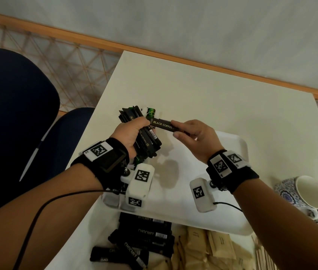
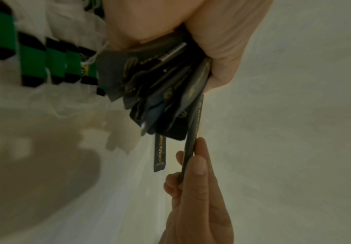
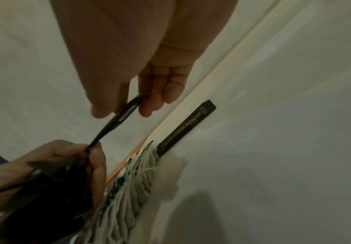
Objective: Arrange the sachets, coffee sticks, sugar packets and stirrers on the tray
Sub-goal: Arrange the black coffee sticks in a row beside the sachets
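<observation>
One black coffee stick (image 1: 163, 125), gold-lettered "BLACK COFFEE", flat and slim.

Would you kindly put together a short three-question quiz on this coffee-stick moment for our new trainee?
1. True or false: the left hand holds a bundle of black coffee sticks.
2. What is printed on the single stick pinched by the right hand?
A. CHOCMET
B. BLACK COFFEE
C. GREEN TEA
3. Fill in: one stick already lies flat on the white ____.

Key: 1 true; 2 B; 3 tray.
</observation>
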Demonstrator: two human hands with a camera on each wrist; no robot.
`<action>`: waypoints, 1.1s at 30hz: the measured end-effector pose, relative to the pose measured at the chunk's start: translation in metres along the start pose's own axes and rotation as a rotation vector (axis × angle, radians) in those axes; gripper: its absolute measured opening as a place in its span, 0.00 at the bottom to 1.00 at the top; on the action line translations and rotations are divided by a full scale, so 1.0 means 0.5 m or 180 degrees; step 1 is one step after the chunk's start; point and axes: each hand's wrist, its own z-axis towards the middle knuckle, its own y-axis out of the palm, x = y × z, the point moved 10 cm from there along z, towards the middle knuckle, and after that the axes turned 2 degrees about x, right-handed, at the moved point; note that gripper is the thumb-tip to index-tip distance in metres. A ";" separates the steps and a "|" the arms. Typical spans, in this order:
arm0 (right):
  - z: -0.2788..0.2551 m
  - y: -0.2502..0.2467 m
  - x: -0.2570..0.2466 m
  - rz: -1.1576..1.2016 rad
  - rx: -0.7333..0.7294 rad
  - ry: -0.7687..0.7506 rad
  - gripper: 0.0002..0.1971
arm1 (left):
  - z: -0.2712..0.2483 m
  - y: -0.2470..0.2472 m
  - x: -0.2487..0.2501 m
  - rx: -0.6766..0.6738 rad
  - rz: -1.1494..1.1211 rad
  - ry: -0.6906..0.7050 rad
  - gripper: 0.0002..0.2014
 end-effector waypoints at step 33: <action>0.054 -0.009 0.133 -0.0983 0.0064 0.0869 0.08 | 0.010 -0.005 -0.002 -0.0074 0.0240 -0.0028 0.05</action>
